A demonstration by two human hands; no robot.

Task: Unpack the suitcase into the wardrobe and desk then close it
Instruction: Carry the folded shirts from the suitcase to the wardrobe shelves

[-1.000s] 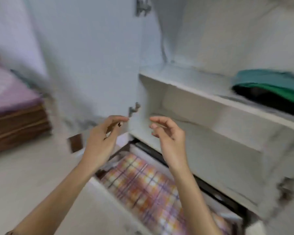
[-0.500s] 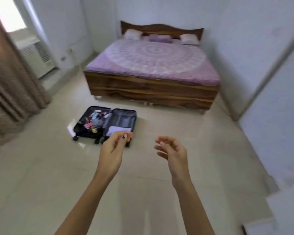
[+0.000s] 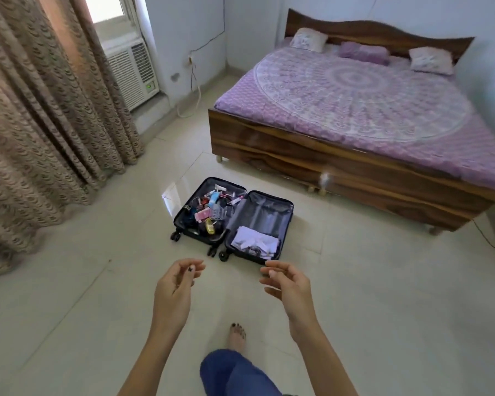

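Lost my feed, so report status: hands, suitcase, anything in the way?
Left hand open, empty; right hand open, empty. Suitcase lies open on floor ahead, small items in left half, white cloth in right. Only bare floor between.

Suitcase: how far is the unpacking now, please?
Looks done: the right half of the suitcase is mostly bare. In hand: nothing; left hand and right hand are open, empty. Left: folded pale clothes there, small toiletries filling the left half, then closing the suitcase.
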